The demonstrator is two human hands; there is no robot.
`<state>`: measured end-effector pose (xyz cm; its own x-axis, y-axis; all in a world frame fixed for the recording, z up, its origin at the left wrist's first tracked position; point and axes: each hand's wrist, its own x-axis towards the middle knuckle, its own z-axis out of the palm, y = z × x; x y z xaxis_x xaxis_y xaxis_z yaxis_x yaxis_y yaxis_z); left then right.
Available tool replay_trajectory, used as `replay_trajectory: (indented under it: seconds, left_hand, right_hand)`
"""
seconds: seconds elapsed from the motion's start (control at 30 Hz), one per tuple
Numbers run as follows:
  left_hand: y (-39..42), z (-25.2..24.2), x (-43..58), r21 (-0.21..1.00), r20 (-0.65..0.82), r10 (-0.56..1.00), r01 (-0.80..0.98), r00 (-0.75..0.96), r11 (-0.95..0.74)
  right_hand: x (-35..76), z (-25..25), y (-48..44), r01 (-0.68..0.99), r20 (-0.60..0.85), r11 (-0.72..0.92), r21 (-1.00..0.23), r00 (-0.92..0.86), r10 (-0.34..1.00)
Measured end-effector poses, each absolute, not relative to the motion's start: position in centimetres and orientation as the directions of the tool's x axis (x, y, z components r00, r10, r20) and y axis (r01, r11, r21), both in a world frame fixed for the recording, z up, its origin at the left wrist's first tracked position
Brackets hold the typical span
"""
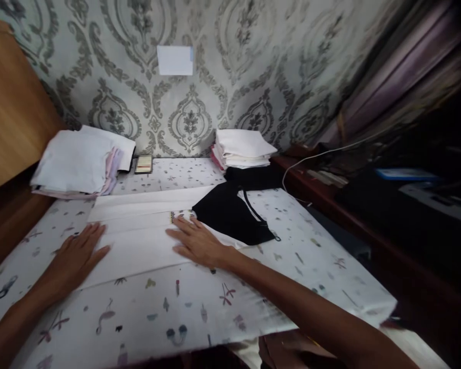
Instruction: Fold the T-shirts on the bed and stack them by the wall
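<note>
Two-point hold, pressing the folded white cloth (pixel 138 248) flat onto the worktop (pixel 176 312) under left hand (pixel 79 253) and right hand (pixel 197 245), both open-palmed, fingers spread, gripping nothing, likely to keep the fold set; black garment (pixel 230 212) just beyond the right hand.

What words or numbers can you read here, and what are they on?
No words or numbers can be read.
The white paper on the wall looks blank.
The small flat thing by the wall has marks too blurred to read.
The tag on the white cloth, by the right hand, is too small to read.
</note>
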<state>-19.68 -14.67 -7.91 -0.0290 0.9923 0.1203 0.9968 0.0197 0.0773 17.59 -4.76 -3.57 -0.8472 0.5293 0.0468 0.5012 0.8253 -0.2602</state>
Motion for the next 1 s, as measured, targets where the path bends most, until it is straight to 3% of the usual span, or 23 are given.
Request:
replay_trajectory:
  seconds: [0.13,0.33,0.47,0.63,1.0]
  left_hand:
    - [-14.5,-7.9,-19.8,0.084,0.116,0.993,0.996,-0.020,0.010]
    - [-14.0,-5.4,-20.3,0.119,0.063,0.984,0.980,-0.168,0.159]
    - [-11.4,-2.2,-21.4,0.202,0.146,0.940,0.940,-0.308,0.276]
    - [-5.5,-0.4,-22.1,0.292,0.033,0.860,0.828,-0.509,0.478]
    - [-1.5,-1.4,-22.0,0.386,-0.046,0.812,0.739,-0.582,0.552]
  right_hand:
    - [17.7,-3.7,-4.6,0.496,0.052,0.825,-0.271,-0.848,0.528]
    - [17.6,-3.8,-5.0,0.490,0.104,0.835,-0.249,-0.844,0.526]
    - [13.5,-3.2,-7.5,0.372,0.193,0.901,-0.225,-0.889,0.415]
    - [4.5,-1.4,-11.9,0.192,0.184,0.967,-0.171,-0.957,0.222]
    - [-2.6,-0.6,-13.8,0.187,0.136,0.977,-0.098,-0.970,0.199]
